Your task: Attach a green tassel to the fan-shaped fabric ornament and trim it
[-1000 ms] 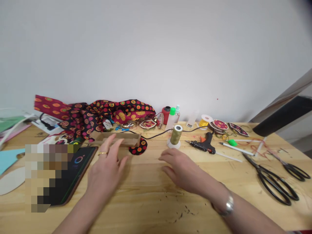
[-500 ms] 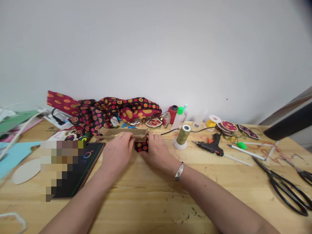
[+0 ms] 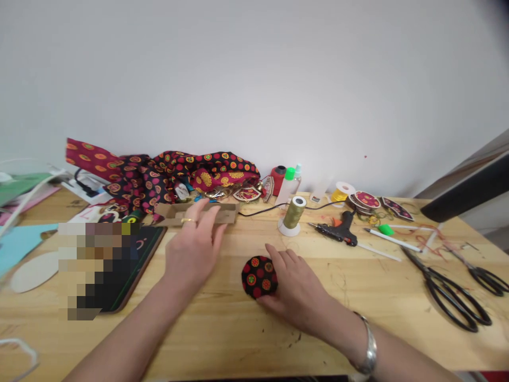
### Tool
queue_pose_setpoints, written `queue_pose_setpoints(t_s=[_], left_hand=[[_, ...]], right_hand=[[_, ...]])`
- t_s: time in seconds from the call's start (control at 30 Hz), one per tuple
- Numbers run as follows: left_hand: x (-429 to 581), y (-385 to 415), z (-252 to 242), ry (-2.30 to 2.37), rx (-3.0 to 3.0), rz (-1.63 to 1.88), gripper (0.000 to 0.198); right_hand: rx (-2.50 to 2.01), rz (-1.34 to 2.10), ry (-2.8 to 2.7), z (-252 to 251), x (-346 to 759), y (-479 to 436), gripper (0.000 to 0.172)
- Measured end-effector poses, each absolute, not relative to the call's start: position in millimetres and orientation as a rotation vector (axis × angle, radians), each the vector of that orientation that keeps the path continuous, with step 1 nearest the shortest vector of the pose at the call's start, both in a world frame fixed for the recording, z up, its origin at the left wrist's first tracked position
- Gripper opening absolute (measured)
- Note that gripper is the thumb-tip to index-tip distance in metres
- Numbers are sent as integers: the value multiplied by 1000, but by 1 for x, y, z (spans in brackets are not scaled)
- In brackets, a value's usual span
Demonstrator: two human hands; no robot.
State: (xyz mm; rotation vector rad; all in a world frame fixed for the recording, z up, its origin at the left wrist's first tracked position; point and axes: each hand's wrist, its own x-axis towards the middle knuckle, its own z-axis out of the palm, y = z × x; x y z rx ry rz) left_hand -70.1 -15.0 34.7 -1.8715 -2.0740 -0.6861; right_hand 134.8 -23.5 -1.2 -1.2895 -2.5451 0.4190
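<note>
My right hand [image 3: 296, 284] grips a round, fabric-covered disc [image 3: 258, 277], black with red and orange flower dots, over the middle of the table. Its thumb lies along the near edge and its fingers along the far side. My left hand [image 3: 194, 239], with a ring on it, reaches over a shallow open cardboard box [image 3: 172, 213]. The fingers there are apart and partly cover the box; whether they touch its wall I cannot tell. A spool of olive thread [image 3: 293, 215] stands upright beyond the right hand.
Patterned cloth [image 3: 159, 175] lies heaped behind the box. A dark tablet [image 3: 131, 270] is on the left. To the right lie a black glue gun [image 3: 342, 231] with its cord, a white pen [image 3: 393, 240] and large scissors [image 3: 449, 297]. Small bottles [image 3: 287, 185] stand by the wall.
My right hand has drawn the fabric-covered disc away from the box, toward me and to the right. My left hand has loosened from the box edge, fingers spreading. The view has shifted slightly.
</note>
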Motion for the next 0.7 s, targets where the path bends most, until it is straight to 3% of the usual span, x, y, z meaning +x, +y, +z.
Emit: queue_pose_setpoints(t_s=[0.17, 0.3, 0.43, 0.57, 0.7], left_hand=[[-43, -47, 6, -2022, -2280, -898, 27], [-29, -56, -10, -2188, -2387, -1000, 24], [-25, -55, 1, -2518, -2513, -1338, 18], [-22, -54, 15, -2899, -2406, -1881, 22], [-17, -55, 18, -3003, -2168, -2273, 24]], right_hand=[[-1277, 423, -2488, -7, 147, -41, 82], [-1097, 239, -2471, -18, 150, -49, 78], [-987, 169, -2443, -19, 157, -55, 78], [-1191, 628, -2092, -6, 159, -53, 84], [-1244, 1393, -1504, 0, 151, -41, 37]])
